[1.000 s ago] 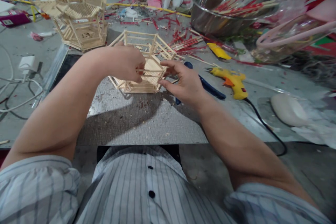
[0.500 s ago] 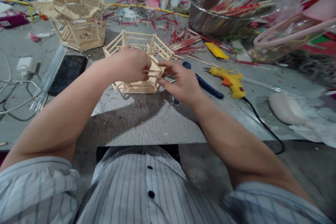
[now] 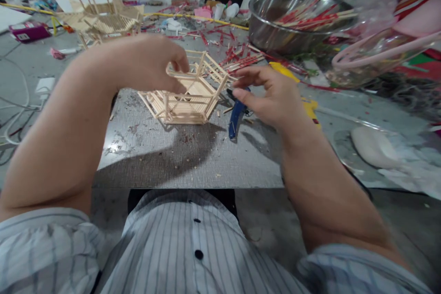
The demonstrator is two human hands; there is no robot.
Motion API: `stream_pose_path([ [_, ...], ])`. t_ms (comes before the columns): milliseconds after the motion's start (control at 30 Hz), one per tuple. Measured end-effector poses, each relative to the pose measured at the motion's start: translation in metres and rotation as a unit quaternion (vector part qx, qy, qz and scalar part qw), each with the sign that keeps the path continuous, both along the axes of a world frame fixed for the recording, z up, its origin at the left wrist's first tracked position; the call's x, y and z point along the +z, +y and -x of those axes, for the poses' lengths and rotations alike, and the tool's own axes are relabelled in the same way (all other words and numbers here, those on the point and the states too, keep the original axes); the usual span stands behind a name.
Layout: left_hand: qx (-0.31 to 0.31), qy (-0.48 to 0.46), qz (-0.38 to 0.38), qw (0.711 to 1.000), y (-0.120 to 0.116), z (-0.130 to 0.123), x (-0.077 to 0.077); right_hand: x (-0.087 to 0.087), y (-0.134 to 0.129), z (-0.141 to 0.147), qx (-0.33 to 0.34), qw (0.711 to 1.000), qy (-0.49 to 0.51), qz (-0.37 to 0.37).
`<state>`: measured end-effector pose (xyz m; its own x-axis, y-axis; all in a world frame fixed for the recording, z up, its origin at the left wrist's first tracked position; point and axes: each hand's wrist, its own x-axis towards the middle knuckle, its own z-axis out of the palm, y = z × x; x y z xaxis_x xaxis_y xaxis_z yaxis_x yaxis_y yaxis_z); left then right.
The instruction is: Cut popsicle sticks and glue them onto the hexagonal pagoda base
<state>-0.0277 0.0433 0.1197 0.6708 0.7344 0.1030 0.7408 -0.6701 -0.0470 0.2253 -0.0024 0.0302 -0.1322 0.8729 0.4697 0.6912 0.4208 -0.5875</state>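
Note:
A six-sided frame of thin wooden sticks, with low railings and a slatted floor, sits on the table in front of me. My left hand hovers over its left side, fingers bent and apart from the thumb, with nothing seen between them. To the right of the frame my right hand is raised, thumb and fingers apart and holding nothing visible. Just below its fingertips lie blue-handled pliers. Behind that hand a yellow glue gun is mostly hidden.
A tiered stick pagoda stands at the back left, partly covered by my left arm. Red-wrapped sticks lie scattered behind the frame. A steel basin holds more sticks. A white charger with cables is at left.
Both hands have let go of the stick frame. My left hand has lifted and moved left; the right has drawn away rightward, over the pliers and in front of the glue gun.

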Motion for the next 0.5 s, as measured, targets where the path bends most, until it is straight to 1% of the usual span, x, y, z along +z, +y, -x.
stream_pose_path([
  [33, 0.051, -0.016, -0.019, 0.998, -0.008, 0.003, 0.008, 0.004, -0.001, -0.006, -0.018, 1.0, -0.01, 0.007],
  [67, 0.077, -0.042, -0.039, 0.995, -0.018, 0.004, 0.012, 0.007, -0.002, -0.012, -0.038, 0.999, -0.027, 0.023],
  [100, 0.065, -0.085, -0.077, 0.991, -0.029, 0.004, 0.012, 0.009, -0.003, -0.018, -0.056, 0.996, -0.053, 0.046],
  [133, 0.025, -0.12, -0.097, 0.988, -0.04, 0.002, 0.008, 0.009, -0.004, -0.025, -0.075, 0.991, -0.085, 0.074],
  [167, -0.03, -0.148, -0.091, 0.984, -0.052, 0.0, -0.001, 0.009, -0.004, -0.031, -0.099, 0.983, -0.114, 0.102],
  [200, -0.102, -0.169, -0.072, 0.978, -0.063, -0.003, -0.014, 0.008, -0.005, -0.038, -0.129, 0.974, -0.139, 0.127],
  [233, -0.178, -0.171, -0.041, 0.968, -0.073, -0.007, -0.031, 0.006, -0.006, -0.045, -0.17, 0.961, -0.162, 0.148],
  [267, -0.23, -0.15, -0.037, 0.961, -0.081, -0.011, -0.048, 0.004, -0.007, -0.053, -0.207, 0.949, -0.179, 0.158],
  [333, -0.311, -0.135, -0.075, 0.938, -0.092, -0.017, -0.082, 0.0, -0.008, -0.07, -0.295, 0.911, -0.223, 0.182],
  [367, -0.331, -0.136, -0.086, 0.93, -0.094, -0.018, -0.095, -0.002, -0.008, -0.079, -0.33, 0.89, -0.246, 0.195],
  [400, -0.334, -0.142, -0.099, 0.926, -0.095, -0.018, -0.104, -0.005, -0.008, -0.088, -0.365, 0.864, -0.266, 0.223],
  [433, -0.335, -0.159, -0.116, 0.921, -0.093, -0.017, -0.11, -0.009, -0.008, -0.098, -0.395, 0.837, -0.281, 0.256],
  [500, -0.317, -0.191, -0.158, 0.915, -0.086, -0.01, -0.111, -0.017, -0.007, -0.116, -0.434, 0.798, -0.282, 0.309],
])
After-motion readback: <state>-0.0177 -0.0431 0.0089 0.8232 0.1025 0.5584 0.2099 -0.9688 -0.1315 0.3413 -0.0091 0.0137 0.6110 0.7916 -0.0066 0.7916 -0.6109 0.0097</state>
